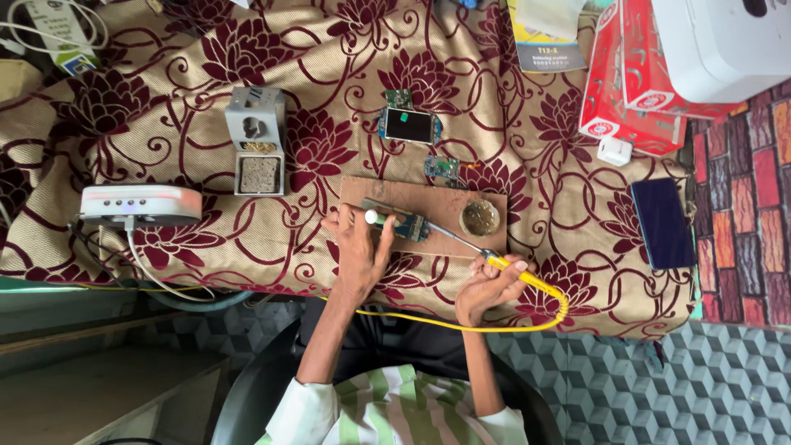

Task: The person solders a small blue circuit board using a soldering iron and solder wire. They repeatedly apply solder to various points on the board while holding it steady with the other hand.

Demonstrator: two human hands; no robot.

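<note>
Covering the whole table is a maroon-and-beige floral cloth (206, 66), and on it lies a brown wooden board (395, 191) that carries the work. On the board's near edge sits a small green circuit board (412, 227), with a round tin of flux or paste (479, 217) just beside it to the right. The left hand (358, 251) is closed on a thin white-tipped tool (372, 217) and rests against the circuit board. The right hand (492, 284) grips the yellow handle of a soldering iron (474, 247), whose metal shaft slants up to the circuit board; its yellow cord (461, 324) loops back under the wrists. The hot tip lies near the left fingers, so a slip could burn them, and a tug from the trailing cord could drag the tip across the board.
</note>
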